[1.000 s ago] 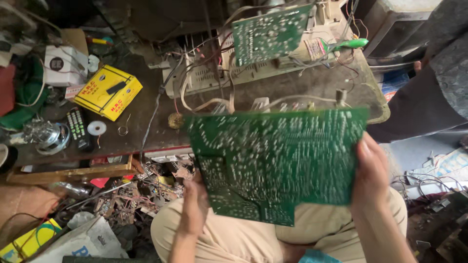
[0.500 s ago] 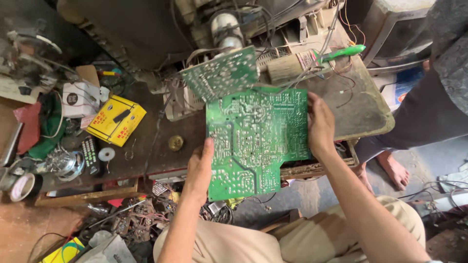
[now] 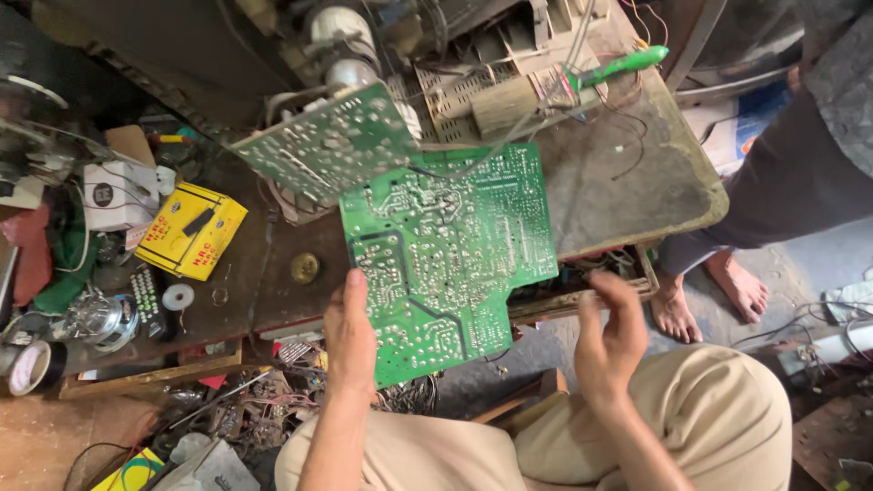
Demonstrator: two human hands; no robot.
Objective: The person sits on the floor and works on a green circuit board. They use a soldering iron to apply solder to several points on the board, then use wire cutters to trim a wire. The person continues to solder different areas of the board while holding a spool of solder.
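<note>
From the head view, a green circuit board (image 3: 450, 259) is gripped at its lower left edge by the left hand (image 3: 350, 332), above a cluttered workbench (image 3: 637, 182). The right hand (image 3: 611, 341) is held apart, loosely curled, holding nothing. An open drawer (image 3: 582, 273) of wires is seen below.

Worn dark workbench (image 3: 637, 182), open drawer (image 3: 582, 282) beneath; bare concrete floor (image 3: 782, 273); daylight.

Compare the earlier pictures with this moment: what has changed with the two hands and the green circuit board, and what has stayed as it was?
The right hand has let go of the green circuit board and now hangs apart from it, below its right edge. The left hand still grips the board's lower left edge, solder side up. The yellow box stays on the workbench.
</note>
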